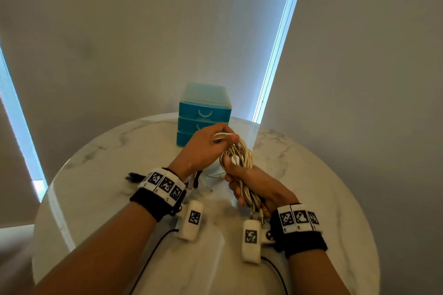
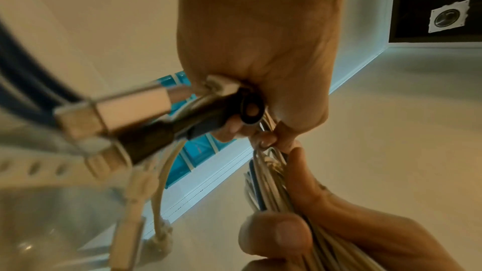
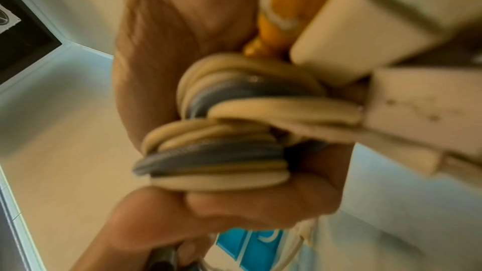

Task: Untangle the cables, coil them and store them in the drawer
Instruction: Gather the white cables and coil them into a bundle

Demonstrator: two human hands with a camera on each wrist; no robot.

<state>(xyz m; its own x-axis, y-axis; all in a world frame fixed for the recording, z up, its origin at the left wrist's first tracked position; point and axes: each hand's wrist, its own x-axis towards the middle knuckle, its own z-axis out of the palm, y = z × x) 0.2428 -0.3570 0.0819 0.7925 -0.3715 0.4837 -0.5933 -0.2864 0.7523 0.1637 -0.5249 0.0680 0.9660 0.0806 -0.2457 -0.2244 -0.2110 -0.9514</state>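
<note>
A bundle of cream and grey cables (image 1: 241,158) hangs in the air over the round marble table (image 1: 100,175). My left hand (image 1: 206,146) grips its upper loops, fingers curled round them (image 2: 260,139). My right hand (image 1: 251,187) clasps the lower part of the bundle, where the cream and grey strands (image 3: 221,151) cross the palm. Plugs dangle under my left wrist: a white connector (image 2: 125,108) and a dark one (image 2: 208,114). A yellow plug end (image 3: 276,18) shows by my right wrist. The blue drawer unit (image 1: 203,112) stands behind the hands with its drawers closed.
Loose white cable (image 1: 211,175) and a dark cable end (image 1: 133,177) lie on the table under the hands. Grey window blinds (image 1: 143,31) hang behind the table. The table's far edge runs just behind the drawer unit.
</note>
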